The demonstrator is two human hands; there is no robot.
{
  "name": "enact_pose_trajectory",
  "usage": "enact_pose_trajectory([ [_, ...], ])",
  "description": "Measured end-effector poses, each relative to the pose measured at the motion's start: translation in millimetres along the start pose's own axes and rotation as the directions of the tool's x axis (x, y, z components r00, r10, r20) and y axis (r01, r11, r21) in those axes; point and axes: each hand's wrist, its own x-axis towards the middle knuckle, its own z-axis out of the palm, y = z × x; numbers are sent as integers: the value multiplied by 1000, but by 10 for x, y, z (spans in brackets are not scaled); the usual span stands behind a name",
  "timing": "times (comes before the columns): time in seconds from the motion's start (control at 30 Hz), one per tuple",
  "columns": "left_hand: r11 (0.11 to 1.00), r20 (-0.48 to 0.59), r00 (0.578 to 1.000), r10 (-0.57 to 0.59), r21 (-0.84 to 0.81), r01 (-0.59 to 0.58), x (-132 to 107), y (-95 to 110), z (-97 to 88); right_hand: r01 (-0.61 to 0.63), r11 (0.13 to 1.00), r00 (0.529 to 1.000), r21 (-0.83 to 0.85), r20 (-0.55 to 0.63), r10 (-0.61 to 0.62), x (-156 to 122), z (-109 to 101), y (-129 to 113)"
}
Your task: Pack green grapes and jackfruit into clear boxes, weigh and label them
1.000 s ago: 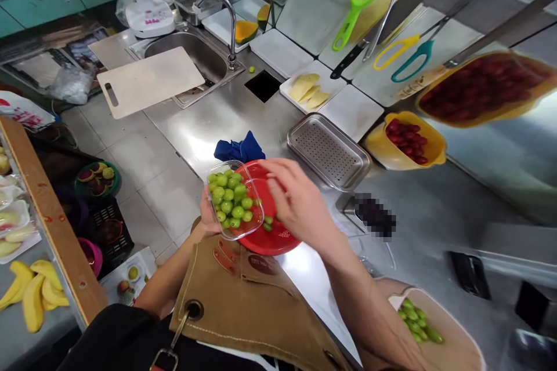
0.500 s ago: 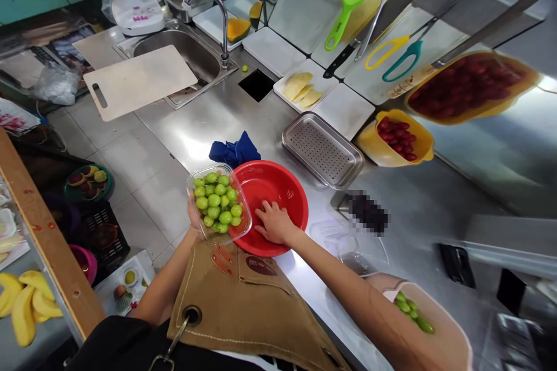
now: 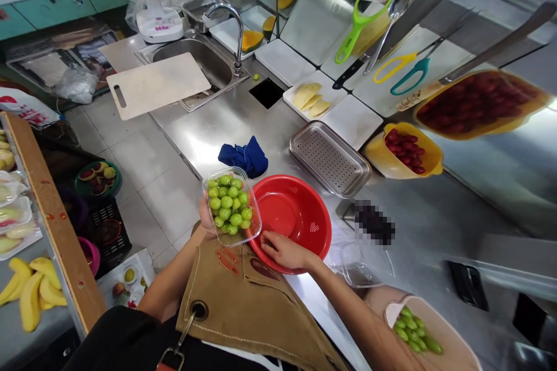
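My left hand [image 3: 207,215] is closed around the side of a clear plastic container [image 3: 256,215] filled with round green grapes [image 3: 230,203]. The container is tilted toward me and overlaps the left rim of a red basin [image 3: 311,197]. Inside the near side of that basin, my right hand [image 3: 285,251] is bent with its fingers curled together. What those fingers hold, if anything, is hidden. The visible floor of the basin is bare. Just beyond the basin lies a crumpled blue cloth [image 3: 244,156].
A perforated steel tray [image 3: 331,156] and a yellow container of small red fruit [image 3: 376,153] stand to the right. Nearer me, a pink container [image 3: 452,324] holds green grapes. A cutting board [image 3: 159,84] lies across the sink [image 3: 195,52]. A clear empty-looking box [image 3: 359,266] sits beside the basin.
My right hand has drawn toward the basin's near left rim, and its spread fingers have curled in. The grape container stays in my left hand. The whole view has shifted slightly.
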Motion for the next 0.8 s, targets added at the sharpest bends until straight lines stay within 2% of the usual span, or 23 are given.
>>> enact_pose_trajectory([
  [0.07, 1000, 24, 1000, -1, -29, 2, -36, -40, -20, -40, 971, 998, 234, 47, 30, -76, -40, 33],
  [0.13, 999, 36, 999, 5, -48, -3, -81, -89, -39, -133, 876, 990, 464, 101, 97, -136, -51, 66],
  [0.2, 999, 34, 999, 0, -54, 2, -132, -141, -63, -188, 787, 982, 587, 109, 154, -173, -9, 80],
  [0.23, 998, 30, 1000, -6, -56, 8, -157, -165, -78, -174, 792, 984, 585, 74, 161, -182, 34, 75],
  [0.27, 998, 26, 1000, -14, -58, 16, -181, -186, -95, -131, 833, 989, 538, 11, 149, -186, 87, 61],
  [0.37, 998, 12, 999, -34, -54, 35, -235, -226, -141, 17, 976, 978, 218, -206, 29, -181, 272, -3],
  [0.43, 998, 13, 999, -40, -48, 41, -253, -234, -151, 31, 998, 960, 55, -280, -14, -167, 369, -23],
  [0.5, 998, 26, 999, -43, -39, 44, -261, -234, -134, -18, 1000, 950, -5, -311, 16, -148, 417, 5],
  [0.6, 999, 39, 998, -43, -12, 44, -269, -226, -68, -59, 998, 941, 32, -332, 66, -133, 398, 106],
  [0.7, 999, 44, 998, -43, 15, 42, -277, -223, 11, -63, 973, 924, 223, -354, 141, -197, 283, 138],
  [0.73, 999, 46, 998, -47, 18, 46, -277, -226, 34, -62, 949, 903, 309, -388, 186, -246, 226, 99],
  [0.8, 998, 46, 997, -67, 13, 67, -267, -243, 72, -18, 892, 822, 452, -501, 270, -382, 96, -87],
])
